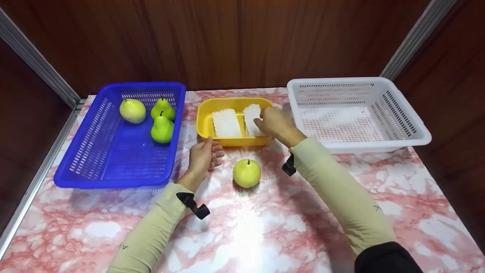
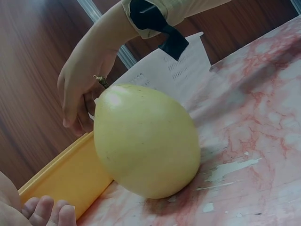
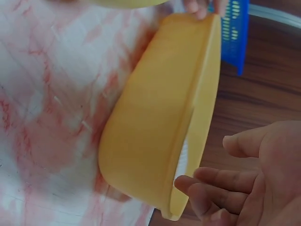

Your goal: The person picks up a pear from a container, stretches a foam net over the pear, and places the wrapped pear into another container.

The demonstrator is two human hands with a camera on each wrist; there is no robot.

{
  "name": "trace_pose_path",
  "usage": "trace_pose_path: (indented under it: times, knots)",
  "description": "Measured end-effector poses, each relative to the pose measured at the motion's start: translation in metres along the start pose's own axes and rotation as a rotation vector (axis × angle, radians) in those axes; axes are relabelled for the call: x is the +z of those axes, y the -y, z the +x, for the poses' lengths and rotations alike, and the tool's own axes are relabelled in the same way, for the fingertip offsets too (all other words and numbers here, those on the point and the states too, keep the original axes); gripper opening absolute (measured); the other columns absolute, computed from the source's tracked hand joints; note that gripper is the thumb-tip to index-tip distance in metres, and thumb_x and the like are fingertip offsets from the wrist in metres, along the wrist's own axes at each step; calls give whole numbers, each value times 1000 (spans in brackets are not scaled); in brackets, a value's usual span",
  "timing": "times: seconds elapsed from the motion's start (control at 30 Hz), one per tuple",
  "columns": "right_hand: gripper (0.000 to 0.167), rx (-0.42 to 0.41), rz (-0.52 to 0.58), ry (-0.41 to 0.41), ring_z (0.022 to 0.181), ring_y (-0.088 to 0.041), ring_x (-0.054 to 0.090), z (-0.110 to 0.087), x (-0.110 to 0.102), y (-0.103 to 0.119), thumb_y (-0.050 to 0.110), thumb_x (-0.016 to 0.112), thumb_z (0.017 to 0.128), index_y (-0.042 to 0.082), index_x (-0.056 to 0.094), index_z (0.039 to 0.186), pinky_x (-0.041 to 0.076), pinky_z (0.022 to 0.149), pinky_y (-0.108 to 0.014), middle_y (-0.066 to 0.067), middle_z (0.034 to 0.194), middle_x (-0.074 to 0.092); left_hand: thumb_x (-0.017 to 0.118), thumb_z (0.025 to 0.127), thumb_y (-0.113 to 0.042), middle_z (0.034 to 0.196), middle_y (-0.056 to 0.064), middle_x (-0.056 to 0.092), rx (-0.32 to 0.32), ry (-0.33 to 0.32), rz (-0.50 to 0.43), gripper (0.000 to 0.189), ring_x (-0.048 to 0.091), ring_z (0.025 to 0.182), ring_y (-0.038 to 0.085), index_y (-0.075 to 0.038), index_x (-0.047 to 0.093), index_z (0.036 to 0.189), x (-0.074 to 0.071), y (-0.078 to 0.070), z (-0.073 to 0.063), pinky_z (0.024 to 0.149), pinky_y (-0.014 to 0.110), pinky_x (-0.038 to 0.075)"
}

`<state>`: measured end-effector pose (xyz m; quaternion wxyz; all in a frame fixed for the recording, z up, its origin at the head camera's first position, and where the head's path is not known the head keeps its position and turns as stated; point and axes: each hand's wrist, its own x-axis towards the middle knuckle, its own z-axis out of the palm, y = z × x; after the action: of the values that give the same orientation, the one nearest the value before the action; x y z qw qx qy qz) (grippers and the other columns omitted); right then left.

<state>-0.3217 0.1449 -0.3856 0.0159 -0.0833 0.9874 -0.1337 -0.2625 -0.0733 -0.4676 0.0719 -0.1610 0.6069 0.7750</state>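
My left hand (image 1: 204,156) is at the near left corner of a yellow tub (image 1: 235,141), thumb at the rim and fingers loosely extended outside it. Two white foam fruit nets stand in the tub, a left net (image 1: 226,123) and a right net (image 1: 251,119). Over the tub's right end, my right hand (image 1: 276,122) has its fingers beside the right net. The right wrist view shows thumb and loosely bent fingers (image 3: 225,181) apart, gripping nothing, at the tub's rim. A round yellow pear (image 1: 247,173) stands on the table before the tub, stem up.
On the left, a blue basket (image 1: 113,184) contains a yellow pear (image 1: 132,110) and two green pears (image 1: 162,129). A white basket (image 1: 360,144) stands at the right. Behind them rises a brown wood-grain panel (image 1: 235,45). The tabletop (image 1: 212,242) is red-and-white marbled.
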Motion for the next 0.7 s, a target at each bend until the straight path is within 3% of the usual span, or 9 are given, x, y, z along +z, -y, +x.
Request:
trace_pose_path:
  times: [0.17, 0.37, 0.7]
  knots:
    - [37, 51, -50, 25, 74, -27, 58, 3, 7, 1, 39, 60, 100, 4, 70, 92, 49, 61, -42, -11, 84, 65, 48, 109, -29, 103, 18, 71, 5, -7, 5, 37, 66, 61, 13, 2, 67, 113, 2, -3, 1, 47, 23, 55]
    - [46, 98, -102, 52, 73, -27, 58, 6, 16, 0, 46, 60, 99, 1, 70, 99, 46, 55, -39, -14, 87, 66, 49, 109, -27, 112, 22, 69, 8, -12, 36, 35, 68, 65, 14, 2, 67, 115, 1, -5, 1, 49, 23, 56]
    - [57, 111, -145, 69, 73, -27, 60, 7, 25, 3, 58, 62, 96, 1, 69, 96, 44, 54, -34, -13, 82, 67, 47, 110, -28, 113, 21, 70, -3, -2, 43, 38, 67, 66, 12, 4, 67, 118, -1, -6, 2, 49, 23, 56]
